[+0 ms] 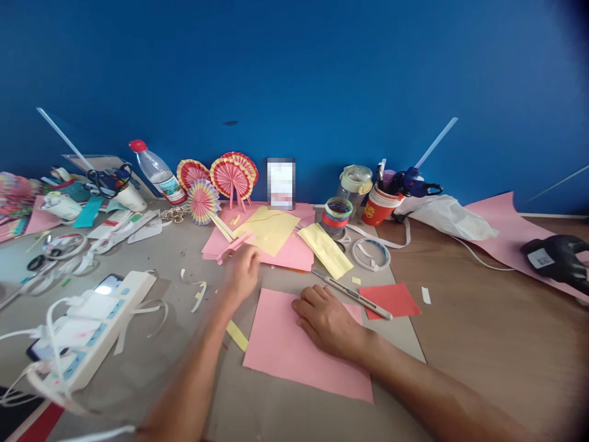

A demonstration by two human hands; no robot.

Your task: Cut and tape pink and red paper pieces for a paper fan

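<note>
Pink sheet (285, 350) lies flat on the desk (138, 380) beneath the right hand (329, 322), whose fingers rest slightly apart on it, while the left hand (242, 270) curls beside pink strips (234, 247); I cannot tell whether it grips one. Steadying the sheet well calls for light, even pressure, fingertips kept clear of the craft knife (353, 296) just beyond.

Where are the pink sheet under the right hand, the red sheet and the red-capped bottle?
Pink sheet (297, 351): head view, bare middle.
Red sheet (394, 298): head view, near centre.
Red-capped bottle (156, 169): head view, clear side.
</note>
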